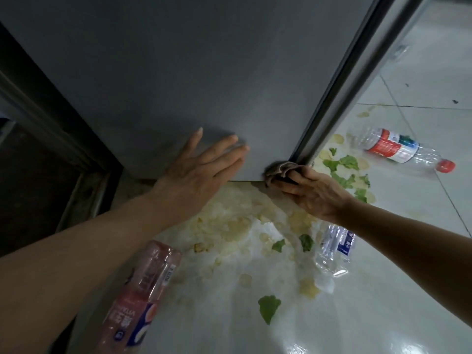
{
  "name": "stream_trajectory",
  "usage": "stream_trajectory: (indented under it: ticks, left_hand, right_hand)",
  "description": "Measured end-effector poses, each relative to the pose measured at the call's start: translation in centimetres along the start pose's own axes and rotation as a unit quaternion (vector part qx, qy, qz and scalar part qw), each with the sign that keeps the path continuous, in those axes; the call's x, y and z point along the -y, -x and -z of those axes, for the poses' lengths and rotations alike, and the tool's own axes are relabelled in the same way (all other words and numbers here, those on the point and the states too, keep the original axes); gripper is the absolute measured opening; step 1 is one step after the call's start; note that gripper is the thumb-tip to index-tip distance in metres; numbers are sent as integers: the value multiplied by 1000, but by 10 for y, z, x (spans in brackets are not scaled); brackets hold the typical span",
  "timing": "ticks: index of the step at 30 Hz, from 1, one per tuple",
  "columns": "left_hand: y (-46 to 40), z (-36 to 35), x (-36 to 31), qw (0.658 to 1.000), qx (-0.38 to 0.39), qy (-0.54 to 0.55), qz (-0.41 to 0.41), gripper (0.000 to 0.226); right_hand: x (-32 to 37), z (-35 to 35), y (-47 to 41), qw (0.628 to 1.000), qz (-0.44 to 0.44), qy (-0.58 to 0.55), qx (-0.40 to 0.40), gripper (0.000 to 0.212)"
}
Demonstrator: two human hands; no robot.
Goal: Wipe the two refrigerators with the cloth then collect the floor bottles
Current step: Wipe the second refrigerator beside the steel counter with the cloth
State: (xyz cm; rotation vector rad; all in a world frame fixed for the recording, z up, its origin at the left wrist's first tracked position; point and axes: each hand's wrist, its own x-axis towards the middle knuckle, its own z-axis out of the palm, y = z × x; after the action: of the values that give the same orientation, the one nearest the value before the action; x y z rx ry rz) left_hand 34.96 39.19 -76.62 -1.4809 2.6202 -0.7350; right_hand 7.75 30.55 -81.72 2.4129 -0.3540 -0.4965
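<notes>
The left hand [201, 164] lies flat with fingers spread against the lower grey side panel of the refrigerator [178, 72], while the right hand [310, 192] is clenched around a bunched brown cloth [279, 169] pressed to the panel's bottom corner beside the door edge. Three plastic bottles lie on the littered tile floor [421, 290]: a pink-labelled bottle [143, 292] beneath the left forearm, a blue-labelled bottle [334, 249] under the right wrist, and a red-capped bottle [406, 149] well apart to the right.

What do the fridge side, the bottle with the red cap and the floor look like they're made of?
Fridge side: probably painted metal, matte grey, smooth and even. Bottle with the red cap: thin clear plastic, ribbed and see-through. Floor: likely glazed tile, glossy, with dark joint lines and reflections.
</notes>
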Motion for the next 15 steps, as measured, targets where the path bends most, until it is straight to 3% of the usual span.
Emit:
stream_trajectory:
  ticks: [4, 7, 11, 13, 15]
  left_hand:
    - [-8, 4, 0, 999, 38, 0, 12, 77]
    - [-10, 10, -3, 1000, 17, 10, 18, 64]
    - [-19, 14, -6, 1000, -2, 23, 20, 58]
    - [-20, 14, -7, 999, 2, 26, 27, 60]
    - [-20, 14, -6, 999, 9, 27, 28, 63]
  right_hand:
    - [-16, 11, 10, 998, -49, 23, -38, 55]
    - [-32, 24, 18, 985, -112, 45, -124, 49]
    - [-40, 33, 15, 951, -199, -30, -234, 44]
    - [-32, 30, 9, 941, -214, -67, -254, 42]
    - [-19, 21, 3, 954, -183, -80, -223, 45]
